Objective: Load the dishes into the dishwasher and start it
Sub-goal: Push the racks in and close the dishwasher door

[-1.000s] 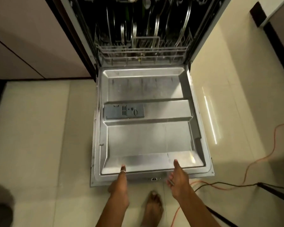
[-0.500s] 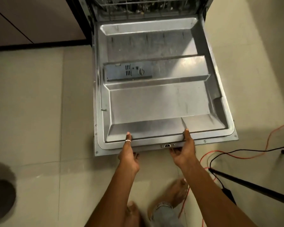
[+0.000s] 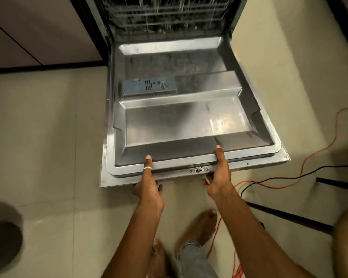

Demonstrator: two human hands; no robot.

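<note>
The dishwasher door (image 3: pixel 181 121) lies open and nearly flat over the floor (image 3: pixel 48 137). The left hand (image 3: pixel 149 183) and right hand (image 3: pixel 217 177) both grip its near edge. Each thumb is laid on top of the rim, and the fingers (image 3: pixel 206 180) are curled under the edge, mostly hidden. The left thumb wears a ring (image 3: pixel 147 167). The latch (image 3: pixel 199 169) sits between the two hands, nearer the right one.

Beyond the fingers, the door's inner tray is bare steel. A grey dispenser (image 3: pixel 149 88) is set into it, past the left thumb, with its lid down. Farther still, inside the tub, the wire rack (image 3: pixel 165 19) shows only its front rows. What stands in it is too blurred to tell, so the dishes cannot be made out.

To the right of the right hand an orange cable (image 3: pixel 317 153) and a black cable (image 3: pixel 289 177) trail over the floor. Left of the left hand, well apart, is a cabinet (image 3: pixel 38 31).

A second ago the hands were only reaching. The left thumb touched the rim, and the right hand was open and off the door. Half a second ago both already gripped the same spots as now. Plates were plain in the rack a second ago.
</note>
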